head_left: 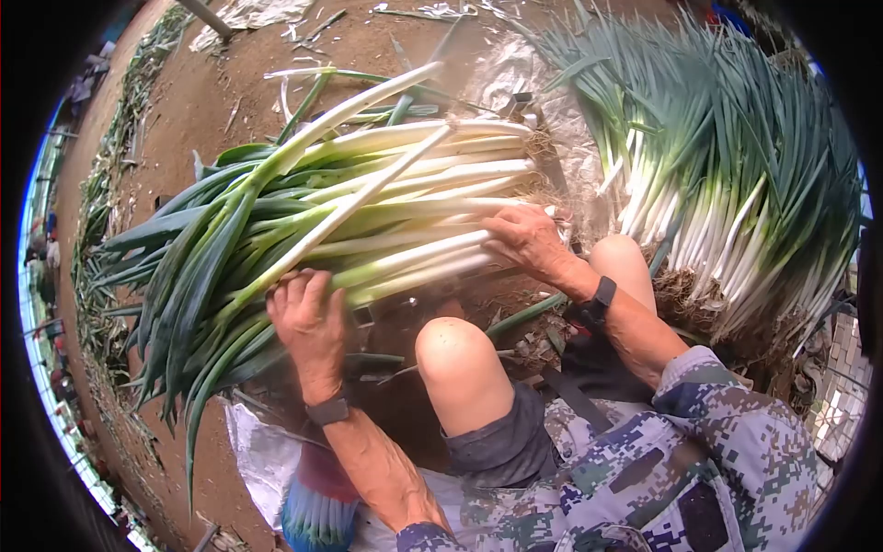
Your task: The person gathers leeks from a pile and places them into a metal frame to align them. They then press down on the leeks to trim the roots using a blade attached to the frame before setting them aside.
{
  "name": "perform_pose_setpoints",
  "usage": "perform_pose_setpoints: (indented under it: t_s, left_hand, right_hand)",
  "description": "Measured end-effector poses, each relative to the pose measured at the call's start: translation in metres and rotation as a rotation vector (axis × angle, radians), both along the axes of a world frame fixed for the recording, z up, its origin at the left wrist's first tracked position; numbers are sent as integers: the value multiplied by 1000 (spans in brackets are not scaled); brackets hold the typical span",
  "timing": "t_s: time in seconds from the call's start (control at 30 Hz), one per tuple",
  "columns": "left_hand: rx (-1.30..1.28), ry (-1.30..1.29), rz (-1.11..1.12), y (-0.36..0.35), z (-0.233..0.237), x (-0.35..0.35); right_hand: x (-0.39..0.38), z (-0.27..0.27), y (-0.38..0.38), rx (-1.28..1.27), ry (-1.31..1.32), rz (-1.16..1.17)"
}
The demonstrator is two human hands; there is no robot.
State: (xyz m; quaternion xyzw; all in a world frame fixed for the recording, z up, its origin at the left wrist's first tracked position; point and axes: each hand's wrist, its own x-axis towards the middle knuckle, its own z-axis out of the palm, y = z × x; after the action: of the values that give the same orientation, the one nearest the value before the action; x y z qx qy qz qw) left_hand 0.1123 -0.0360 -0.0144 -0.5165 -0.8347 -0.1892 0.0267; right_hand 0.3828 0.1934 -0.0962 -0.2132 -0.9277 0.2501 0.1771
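A thick pile of long green onions [395, 202] lies in front of my knees, white shanks and roots to the right, dark green leaves to the left. My left hand [308, 322] has its fingers curled over green onions at the near side, where white turns to green. Near the root ends, my right hand [529, 237] is closed on white shanks. Two stalks lie slantwise across the top of the pile, their white ends pointing up and right. My palms and the undersides of the gripped stalks are hidden.
At right stands a large heap of green onions [717, 166], roots toward me. A pale sheet [515, 83] lies between the piles. Leaf scraps [110, 221] line the dirt floor at left. A bundle of blue-and-white strips [317, 515] is beside my left forearm.
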Motion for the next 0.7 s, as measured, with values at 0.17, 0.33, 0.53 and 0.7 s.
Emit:
perform_pose_setpoints:
  t_s: [0.17,0.33,0.53,0.7]
  left_hand:
    - [70,-46,-16,-4,-1,1]
    - [83,-112,27,-1,-4,-8]
    - [110,-133,50,2,4,0]
    - [331,-299,104,-5,10,2]
  right_hand:
    - [4,-3,-14,-3,19,-44]
    - [-26,18,-21,14,20,-94]
    - [-124,96,-18,295,273,22]
    - [-139,45,-27,192,228,66]
